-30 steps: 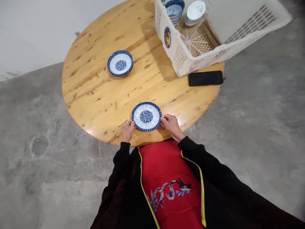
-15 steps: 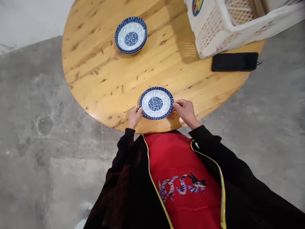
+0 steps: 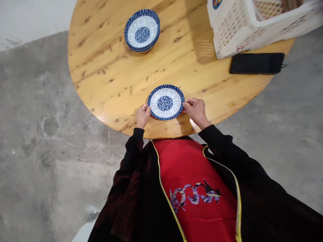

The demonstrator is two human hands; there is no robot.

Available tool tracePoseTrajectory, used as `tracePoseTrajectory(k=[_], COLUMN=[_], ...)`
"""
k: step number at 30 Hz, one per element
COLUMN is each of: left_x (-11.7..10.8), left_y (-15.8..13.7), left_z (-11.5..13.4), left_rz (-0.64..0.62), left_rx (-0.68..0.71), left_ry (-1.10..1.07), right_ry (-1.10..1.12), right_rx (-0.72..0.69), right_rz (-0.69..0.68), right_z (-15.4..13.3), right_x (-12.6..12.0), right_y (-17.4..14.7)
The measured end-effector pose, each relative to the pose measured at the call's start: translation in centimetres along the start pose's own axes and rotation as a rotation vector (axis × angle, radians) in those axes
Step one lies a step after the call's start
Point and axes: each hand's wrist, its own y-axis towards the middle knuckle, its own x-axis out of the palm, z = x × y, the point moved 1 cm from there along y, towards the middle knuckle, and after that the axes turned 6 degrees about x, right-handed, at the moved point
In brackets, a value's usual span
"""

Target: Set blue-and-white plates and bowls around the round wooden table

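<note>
A round blue-and-white patterned plate [image 3: 165, 103] is near the front edge of the wooden table, held between both hands. My left hand [image 3: 143, 115] pinches its left rim with thumb and fingers. At the right rim, my right hand [image 3: 195, 111] grips it the same way. Whether the plate's underside touches the tabletop cannot be made out. Farther back on the left stands a small stack of matching blue-and-white bowls [image 3: 142, 32], out of reach of either hand.
The round wooden table [image 3: 106, 70] has its curved edge close to my body. A white plastic basket [image 3: 230, 35] stands at the back right. In front of it lies a black phone [image 3: 257, 63]. Grey concrete floor [image 3: 37, 134] surrounds the table.
Both hands keep hold of the plate, which sits slightly farther from my body. The camera view has shifted a little, so the bowls, basket and phone appear displaced.
</note>
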Motion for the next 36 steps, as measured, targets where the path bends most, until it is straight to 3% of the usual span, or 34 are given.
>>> tracePoseTrajectory(k=[14,21,28,32,36], left_x=[-1.5,-4.9,-7.7,-7.5,-5.8], left_y=[-0.4,0.4,3.3,3.5,2.6], left_z=[-0.1,-1.6,-0.9,-1.2,-1.8], left_rz=[0.004,0.123,0.119,0.084,0.040], left_rx=[-0.065,-0.048,-0.044,-0.012,-0.030], left_ry=[-0.103,-0.101,-0.090,-0.098,-0.124], right_ry=[0.073,0.117,0.146,0.158,0.130], right_rx=[-0.004,0.012,-0.049,-0.031,-0.012], right_rz=[0.004,0.115,0.108,0.086,0.081], right_z=[-0.1,-0.5,-2.7,-3.5,-3.9], right_x=[-0.5,-2.0,-0.4,0.6,0.3], right_y=[-1.0,-1.3,-1.1,-2.4,-3.1])
